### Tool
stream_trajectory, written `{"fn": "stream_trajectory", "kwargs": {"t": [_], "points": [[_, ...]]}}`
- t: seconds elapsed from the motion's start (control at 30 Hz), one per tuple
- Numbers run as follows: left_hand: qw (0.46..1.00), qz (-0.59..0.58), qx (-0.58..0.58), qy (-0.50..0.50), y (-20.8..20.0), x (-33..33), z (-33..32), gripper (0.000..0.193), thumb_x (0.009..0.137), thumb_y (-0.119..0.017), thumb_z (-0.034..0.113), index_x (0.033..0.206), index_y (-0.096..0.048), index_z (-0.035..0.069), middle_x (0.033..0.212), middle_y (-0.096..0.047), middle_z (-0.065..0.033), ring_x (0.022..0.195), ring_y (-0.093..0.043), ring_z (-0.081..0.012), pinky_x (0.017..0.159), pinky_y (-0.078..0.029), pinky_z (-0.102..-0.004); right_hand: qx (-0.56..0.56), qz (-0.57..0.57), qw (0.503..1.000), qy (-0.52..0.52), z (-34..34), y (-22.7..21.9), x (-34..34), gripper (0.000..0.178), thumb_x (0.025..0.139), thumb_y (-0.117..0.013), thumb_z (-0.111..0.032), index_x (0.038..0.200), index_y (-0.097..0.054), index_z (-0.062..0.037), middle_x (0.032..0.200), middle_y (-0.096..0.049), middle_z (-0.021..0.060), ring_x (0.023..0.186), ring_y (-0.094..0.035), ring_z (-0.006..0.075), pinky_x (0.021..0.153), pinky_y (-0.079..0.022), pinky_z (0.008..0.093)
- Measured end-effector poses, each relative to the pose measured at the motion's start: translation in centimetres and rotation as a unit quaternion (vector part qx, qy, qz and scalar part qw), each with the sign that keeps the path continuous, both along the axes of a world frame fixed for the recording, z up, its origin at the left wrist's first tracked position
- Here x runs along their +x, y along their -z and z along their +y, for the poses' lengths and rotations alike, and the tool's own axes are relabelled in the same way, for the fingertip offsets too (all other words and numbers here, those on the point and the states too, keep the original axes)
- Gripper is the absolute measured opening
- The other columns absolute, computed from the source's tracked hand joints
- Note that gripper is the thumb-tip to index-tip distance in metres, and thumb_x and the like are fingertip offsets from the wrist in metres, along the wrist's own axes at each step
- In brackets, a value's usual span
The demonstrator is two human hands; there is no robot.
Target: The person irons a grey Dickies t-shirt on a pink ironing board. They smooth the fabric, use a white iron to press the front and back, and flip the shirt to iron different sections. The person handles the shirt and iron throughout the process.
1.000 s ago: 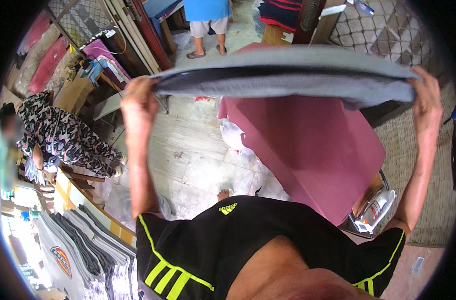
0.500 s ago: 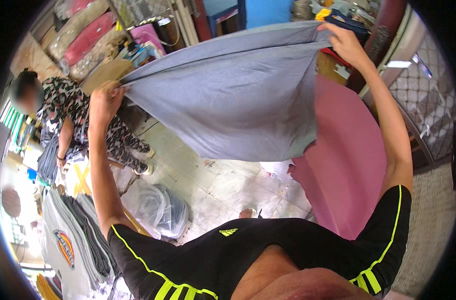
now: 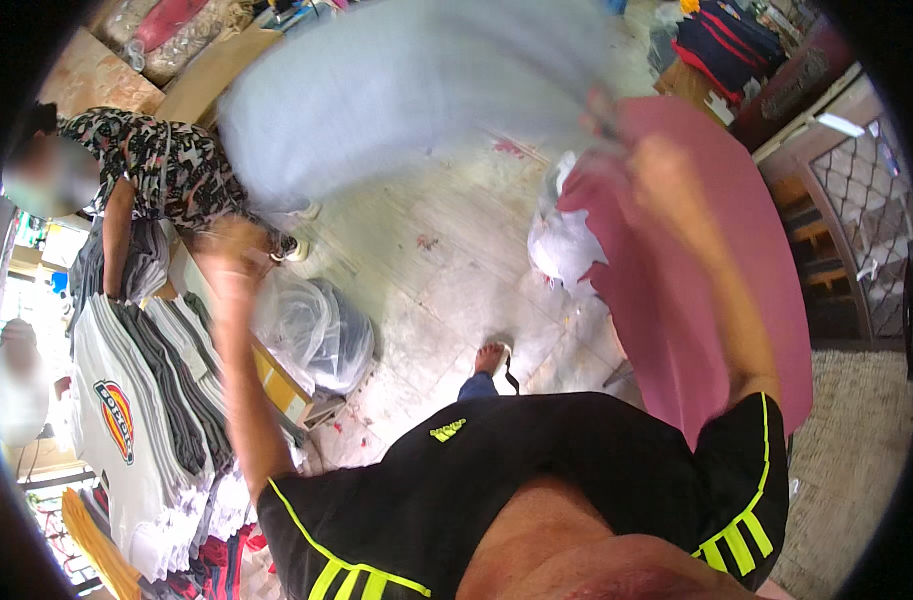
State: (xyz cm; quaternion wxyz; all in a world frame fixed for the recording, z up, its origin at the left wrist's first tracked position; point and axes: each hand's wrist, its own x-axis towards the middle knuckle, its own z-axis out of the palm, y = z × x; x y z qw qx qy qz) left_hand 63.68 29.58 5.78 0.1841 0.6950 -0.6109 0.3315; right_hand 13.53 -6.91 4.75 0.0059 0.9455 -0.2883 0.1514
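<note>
A grey cloth (image 3: 406,90), smeared by motion, is spread out in the air ahead of me. My right hand (image 3: 661,175) is blurred, its fingertips against the right end of the cloth. Below the cloth's lower left corner is my left hand (image 3: 236,250), also smeared; whether it grips the fabric cannot be made out. Under my right forearm lies a large dusty-pink sheet (image 3: 706,270) with a rounded outer side and a ragged inner edge.
Stacked grey and white printed garments (image 3: 136,400) stand at my left, near another person in a patterned outfit (image 3: 166,160). A clear plastic bag (image 3: 316,335) and a white bag (image 3: 561,240) rest on the tiled floor (image 3: 426,300). Folded dark clothes (image 3: 731,45) lie far right.
The grey cloth, earlier stretched between both hands, has swung up and away and blurred. Both hands have come lower and nearer to me. My view has tipped down, showing my foot.
</note>
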Motion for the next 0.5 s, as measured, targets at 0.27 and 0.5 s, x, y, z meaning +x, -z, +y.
{"fn": "stream_trajectory", "kwargs": {"t": [0.27, 0.5], "points": [[0.858, 0.402, 0.319, -0.017, 5.2, -3.4, 10.8, 0.029, 0.079, -0.078, 0.018, 0.07, -0.059, -0.002, 0.057, -0.046, -0.0032, 0.056, -0.042, -0.0106, 0.054, -0.038, -0.0305, 0.417, 0.173, 0.892, -0.037, 7.0, 2.3, -10.9, 0.025, 0.077, -0.056, -0.007, 0.094, -0.075, -0.0034, 0.071, -0.068, 0.0136, 0.061, -0.063, 0.0204, 0.06, -0.05, 0.0378], [0.857, 0.493, 0.127, 0.082, -0.7, 0.6, -0.1, 0.025, 0.09, -0.067, -0.001, 0.074, -0.051, 0.008, 0.074, -0.043, 0.0088, 0.07, -0.038, -0.0037, 0.06, -0.033, -0.023, 0.338, 0.035, 0.937, -0.078, -1.8, -6.2, -10.4, 0.023, 0.09, -0.065, -0.024, 0.088, -0.062, -0.0018, 0.069, -0.05, -0.0017, 0.065, -0.048, 0.0093, 0.057, -0.041, 0.0311]]}}
